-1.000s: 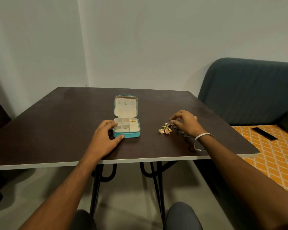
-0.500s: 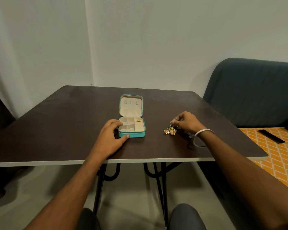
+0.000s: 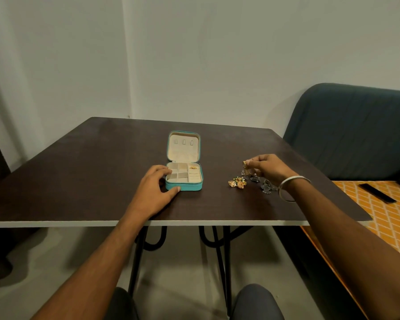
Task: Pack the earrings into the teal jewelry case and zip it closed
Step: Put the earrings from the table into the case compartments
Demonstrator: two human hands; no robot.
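Observation:
The teal jewelry case [image 3: 187, 187] lies open on the dark table [image 3: 79, 176], its lid [image 3: 183, 146] standing up behind cream compartments. One gold earring [image 3: 193, 167] sits in the back right compartment. My left hand [image 3: 156, 188] holds the case's left front corner, thumb against the front wall. To the right, my right hand [image 3: 267, 167] pinches a small gold earring [image 3: 245, 165] lifted just above the table. Below it lie gold leaf-shaped earrings [image 3: 236, 182] and several dark metal earrings [image 3: 262, 182].
A dark blue sofa [image 3: 351, 128] with an orange patterned seat [image 3: 388, 211] stands right of the table, a black remote [image 3: 376, 192] lying on it. The table's white front edge [image 3: 56, 224] runs close to my knees. A silver bangle [image 3: 291, 188] circles my right wrist.
My right hand has risen from the earring pile with a small gold earring pinched in its fingertips. My left hand has stayed on the case.

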